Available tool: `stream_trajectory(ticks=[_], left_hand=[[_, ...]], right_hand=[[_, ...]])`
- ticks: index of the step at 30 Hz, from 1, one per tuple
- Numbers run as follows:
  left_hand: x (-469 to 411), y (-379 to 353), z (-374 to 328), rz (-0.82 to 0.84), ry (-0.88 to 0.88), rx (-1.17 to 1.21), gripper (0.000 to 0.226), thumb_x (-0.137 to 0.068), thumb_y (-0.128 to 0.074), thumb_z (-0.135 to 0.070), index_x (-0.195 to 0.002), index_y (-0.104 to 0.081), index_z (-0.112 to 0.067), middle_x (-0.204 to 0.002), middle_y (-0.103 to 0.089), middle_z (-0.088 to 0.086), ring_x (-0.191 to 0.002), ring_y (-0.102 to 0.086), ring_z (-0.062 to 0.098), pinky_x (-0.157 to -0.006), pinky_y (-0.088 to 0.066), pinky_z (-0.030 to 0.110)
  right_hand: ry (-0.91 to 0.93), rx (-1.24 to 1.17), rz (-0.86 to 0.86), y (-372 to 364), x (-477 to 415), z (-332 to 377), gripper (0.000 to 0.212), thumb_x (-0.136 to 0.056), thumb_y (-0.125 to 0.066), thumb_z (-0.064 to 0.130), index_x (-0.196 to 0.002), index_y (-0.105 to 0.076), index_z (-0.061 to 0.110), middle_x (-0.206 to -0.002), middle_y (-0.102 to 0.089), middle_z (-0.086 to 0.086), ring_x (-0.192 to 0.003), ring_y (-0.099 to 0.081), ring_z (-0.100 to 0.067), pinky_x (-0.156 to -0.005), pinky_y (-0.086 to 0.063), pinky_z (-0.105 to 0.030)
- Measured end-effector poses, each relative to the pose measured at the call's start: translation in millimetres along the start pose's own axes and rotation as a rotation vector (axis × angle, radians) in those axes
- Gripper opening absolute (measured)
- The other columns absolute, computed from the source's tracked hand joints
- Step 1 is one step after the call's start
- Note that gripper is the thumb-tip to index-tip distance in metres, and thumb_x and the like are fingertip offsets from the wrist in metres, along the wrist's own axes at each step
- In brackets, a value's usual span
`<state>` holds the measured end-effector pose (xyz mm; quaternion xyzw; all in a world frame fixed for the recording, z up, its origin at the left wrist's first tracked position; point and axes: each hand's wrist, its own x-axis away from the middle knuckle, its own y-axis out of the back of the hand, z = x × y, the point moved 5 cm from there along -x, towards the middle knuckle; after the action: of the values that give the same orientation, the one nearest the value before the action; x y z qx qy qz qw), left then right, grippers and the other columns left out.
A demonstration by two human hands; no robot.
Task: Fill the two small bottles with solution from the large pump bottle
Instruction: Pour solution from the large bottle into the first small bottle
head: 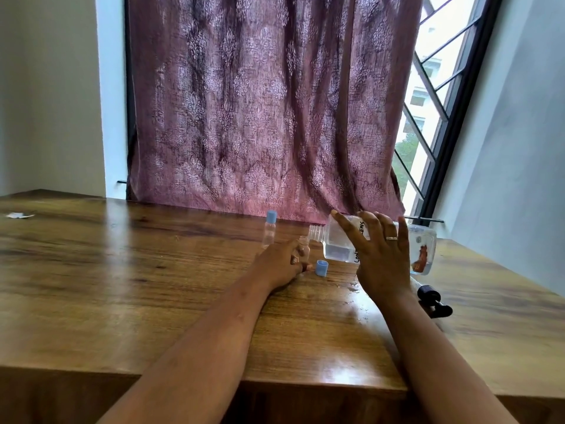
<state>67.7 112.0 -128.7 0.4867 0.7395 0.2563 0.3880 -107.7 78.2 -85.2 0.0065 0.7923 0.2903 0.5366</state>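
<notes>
Here the tipped large bottle [336,240], part-full of clear liquid, meets the open small bottle [304,243].

The wooden table [153,270] carries a capped small bottle [270,229], a loose blue cap [321,268], a black pump [434,299] and a paper scrap [19,215].

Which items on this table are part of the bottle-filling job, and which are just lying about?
In the job:
large bottle, tipped in the right hand
open small bottle, steadied by the left hand
capped small bottle
loose blue cap
black pump head, lying removed

Lying about:
scrap of white paper
curtain
</notes>
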Motion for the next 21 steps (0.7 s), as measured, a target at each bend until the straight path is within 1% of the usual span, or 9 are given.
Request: stream_trajectory(ticks=[3, 5, 10, 15, 21], left_hand=[[0.4, 0.1, -0.2, -0.004, -0.006, -0.008, 0.034, -0.084, -0.065, -0.041, -0.114, -0.054, -0.026, -0.117, -0.063, 0.000, -0.105, -0.058, 0.020, -0.096, -0.047, 0.044], [1.0, 0.7, -0.8, -0.007, -0.012, -0.007, 0.035, -0.084, -0.065, -0.043, -0.113, -0.055, -0.026, -0.117, -0.063, 0.000, -0.104, -0.059, 0.020, -0.096, -0.047, 0.044], [1.6, 0.8, -1.9, 0.004, -0.016, -0.012, 0.035, -0.085, -0.064, -0.041, -0.114, -0.054, -0.025, -0.118, -0.062, 0.001, -0.105, -0.058, 0.020, -0.097, -0.046, 0.043], [2.9, 1.8, -2.9, 0.001, -0.010, -0.009, 0.035, -0.085, -0.064, -0.040, -0.115, -0.054, -0.024, -0.117, -0.062, 0.003, -0.106, -0.058, 0.023, -0.097, -0.046, 0.044], [4.4, 3.2, -4.8, 0.005, -0.012, -0.011, 0.035, -0.086, -0.063, -0.039, -0.116, -0.054, -0.024, -0.119, -0.062, 0.003, -0.106, -0.058, 0.021, -0.097, -0.046, 0.043]], right_hand=[[-0.009, -0.004, 0.006, 0.7, -0.6, 0.0, 0.104, -0.063, -0.054, -0.013, -0.144, -0.022, 0.043, -0.131, -0.049, -0.005, -0.126, -0.037, -0.029, -0.115, -0.003, -0.045], [-0.014, -0.006, 0.004, 1.4, -0.7, -0.1, 0.103, -0.062, -0.052, -0.013, -0.144, -0.025, 0.042, -0.130, -0.050, -0.005, -0.125, -0.038, -0.029, -0.114, -0.006, -0.046], [-0.006, -0.004, 0.011, 1.0, -0.5, 0.3, 0.105, -0.060, -0.055, -0.013, -0.144, -0.026, 0.042, -0.130, -0.050, -0.005, -0.125, -0.041, -0.030, -0.113, -0.009, -0.047], [0.001, 0.002, 0.007, 0.6, -1.2, -0.2, 0.104, -0.061, -0.056, -0.012, -0.144, -0.024, 0.042, -0.130, -0.050, -0.005, -0.125, -0.037, -0.028, -0.114, -0.009, -0.048], [0.007, 0.010, 0.018, 0.4, -1.0, -0.1, 0.105, -0.061, -0.057, -0.012, -0.144, -0.024, 0.042, -0.131, -0.049, -0.005, -0.126, -0.042, -0.031, -0.113, -0.012, -0.049]])
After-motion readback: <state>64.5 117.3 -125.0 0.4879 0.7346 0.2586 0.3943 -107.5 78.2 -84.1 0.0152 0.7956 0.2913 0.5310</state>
